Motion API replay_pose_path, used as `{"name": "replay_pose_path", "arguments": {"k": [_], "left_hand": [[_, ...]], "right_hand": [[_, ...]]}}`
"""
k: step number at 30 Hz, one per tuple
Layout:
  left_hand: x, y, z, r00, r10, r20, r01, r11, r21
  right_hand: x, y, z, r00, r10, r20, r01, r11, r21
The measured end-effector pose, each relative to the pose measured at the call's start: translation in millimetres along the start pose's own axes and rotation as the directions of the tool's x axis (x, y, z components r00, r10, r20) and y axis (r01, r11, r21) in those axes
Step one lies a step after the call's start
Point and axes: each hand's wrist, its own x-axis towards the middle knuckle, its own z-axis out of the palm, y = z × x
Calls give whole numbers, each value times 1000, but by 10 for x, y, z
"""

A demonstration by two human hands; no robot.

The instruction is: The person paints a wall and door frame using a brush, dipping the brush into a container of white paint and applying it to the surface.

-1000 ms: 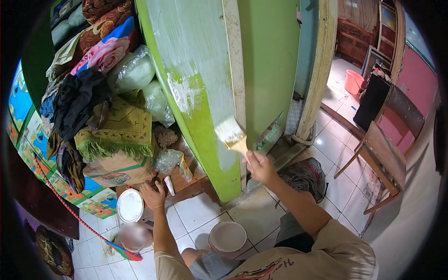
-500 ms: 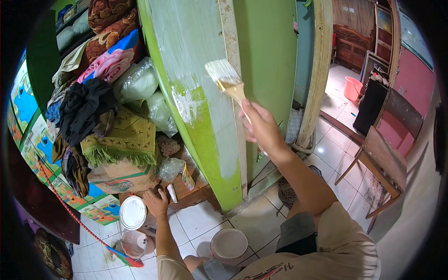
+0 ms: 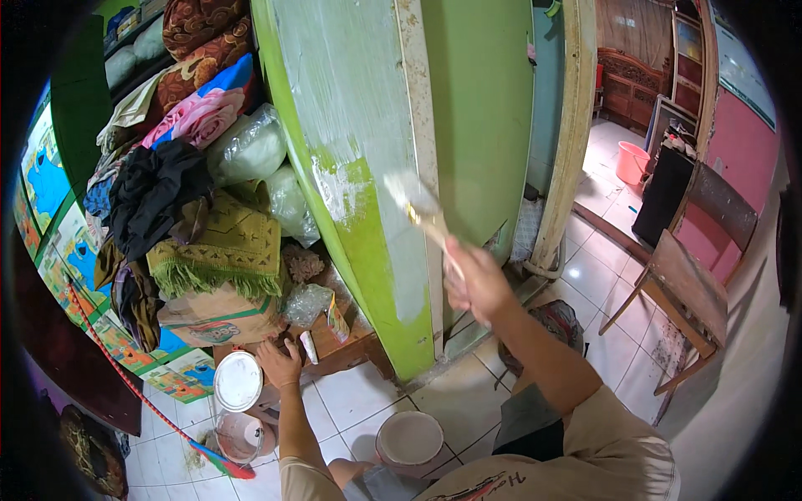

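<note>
My right hand (image 3: 476, 282) grips the wooden handle of a wide paintbrush (image 3: 428, 219), whose pale bristles are smeared by motion. The brush is in front of the green wall (image 3: 355, 242), which is partly coated in whitish paint with one thick white patch (image 3: 340, 190). Whether the bristles touch the wall I cannot tell. With fingers spread, my left hand (image 3: 280, 361) rests on the edge of a low wooden bench (image 3: 355, 342). Beside it are a white round lid (image 3: 238, 381) and a small white tube (image 3: 309, 347).
A round tub (image 3: 409, 437) of whitish paint stands on the tiled floor before me. Under the lid is a small bucket (image 3: 242, 438). Clothes and a fringed green mat (image 3: 221, 242) are piled on the left. A wooden chair (image 3: 677, 292) and a pink bucket (image 3: 631, 163) are at right.
My right hand has come down and slightly to the right, bringing the paintbrush lower along the wall. The left hand stays at the bench edge.
</note>
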Motion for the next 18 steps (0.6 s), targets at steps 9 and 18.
{"name": "replay_pose_path", "arguments": {"k": [9, 18], "left_hand": [[-1, 12, -15, 1000, -12, -12, 12, 1000, -13], [18, 30, -53, 1000, 2, -28, -3, 999, -33]], "right_hand": [[389, -182, 77, 991, -28, 133, 7, 989, 151], [-240, 715, -299, 917, 388, 89, -398, 900, 178]]}}
